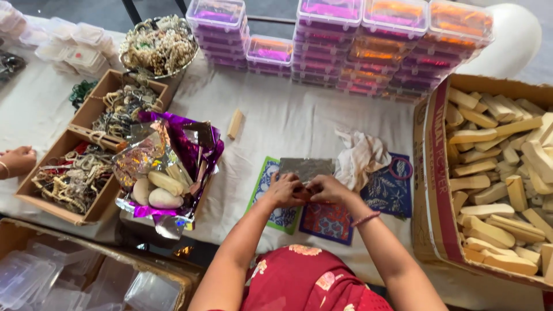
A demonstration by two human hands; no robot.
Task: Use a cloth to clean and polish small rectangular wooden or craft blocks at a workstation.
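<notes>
The fingers of the left hand (pixel 286 192) and right hand (pixel 324 188) are pinched together on the near edge of a silver foil sheet (pixel 306 167), apparently for folding, with wooden blocks in the carton (pixel 433 173) at 3 o'clock on the tabletop (pixel 288 115).

Bright even daylight, soft shadows, foil glare, mild edge distortion
</notes>
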